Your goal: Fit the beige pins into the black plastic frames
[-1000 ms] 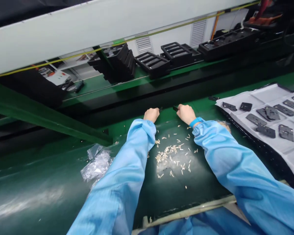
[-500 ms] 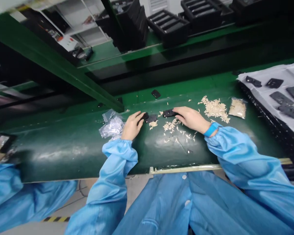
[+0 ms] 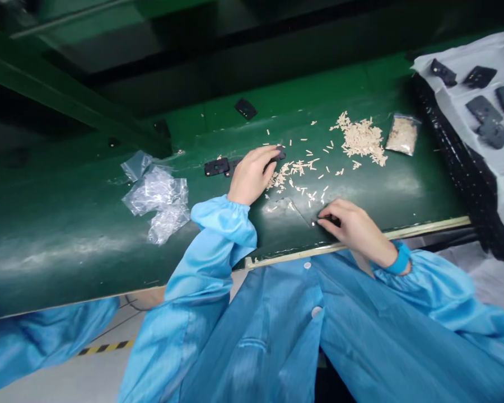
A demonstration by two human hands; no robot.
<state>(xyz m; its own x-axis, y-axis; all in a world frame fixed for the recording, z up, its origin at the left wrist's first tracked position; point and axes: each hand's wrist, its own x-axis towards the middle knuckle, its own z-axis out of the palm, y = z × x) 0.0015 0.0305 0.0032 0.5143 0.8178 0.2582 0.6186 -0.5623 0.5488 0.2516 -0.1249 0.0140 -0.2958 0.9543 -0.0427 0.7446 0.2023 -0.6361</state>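
The right hand has moved to the belt's near edge, pinching a black part.

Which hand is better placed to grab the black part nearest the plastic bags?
Left: the left hand sits beside that black part; the right hand is farther off, pinching a small dark piece.

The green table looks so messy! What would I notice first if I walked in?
Probably the heap of pale slivers on the green work surface, right of the left hand. Next, the bright blue sleeves reaching in from the bottom, then the white sheet of black parts at upper right.
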